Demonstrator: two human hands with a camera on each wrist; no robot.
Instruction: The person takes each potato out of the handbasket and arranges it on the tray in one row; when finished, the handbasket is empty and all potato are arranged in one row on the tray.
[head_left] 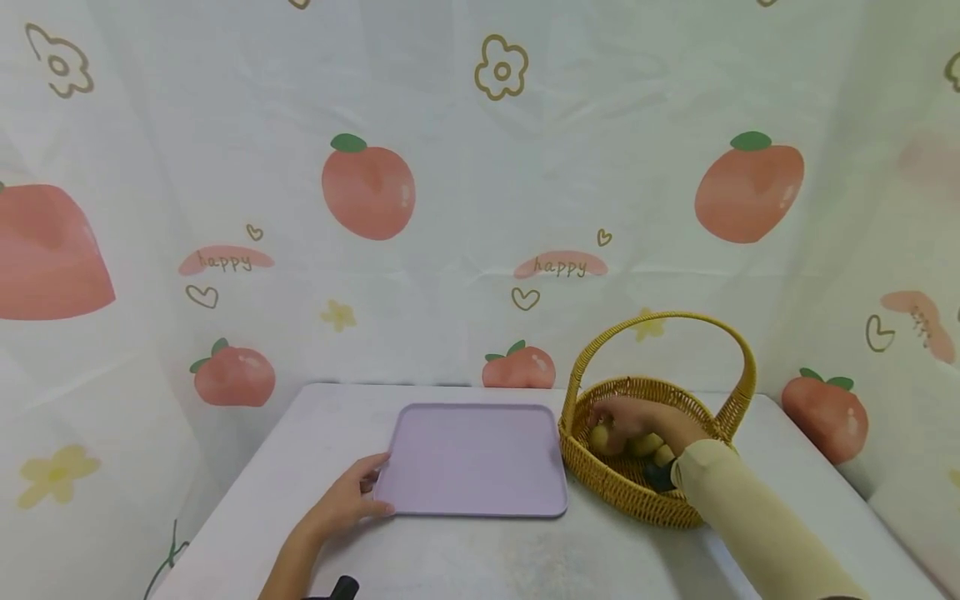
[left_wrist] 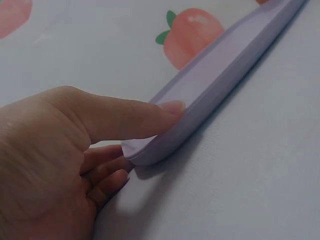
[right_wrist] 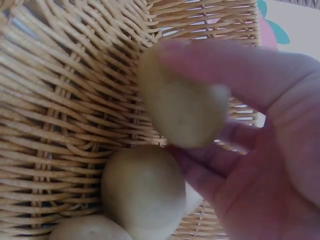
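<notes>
A wicker basket (head_left: 630, 496) with a tall handle stands at the right of the table, several potatoes (right_wrist: 142, 190) lying inside. My right hand (head_left: 633, 417) reaches down into it and pinches one potato (right_wrist: 182, 110) between thumb and fingers, above the others. To the left of the basket, a flat lilac tray (head_left: 476, 458) lies on the table. My left hand (head_left: 345, 500) holds its near left corner. In the left wrist view the thumb (left_wrist: 172, 109) lies over the tray's rim, while the other fingers (left_wrist: 107, 185) curl by the corner's outer side.
The white table (head_left: 480, 554) carries the tray and basket. A pale curtain (head_left: 450, 317) printed with peaches hangs behind and along both sides. Beside my right wrist, a dark object (head_left: 660, 477) shows within the basket's outline; what it is I cannot tell.
</notes>
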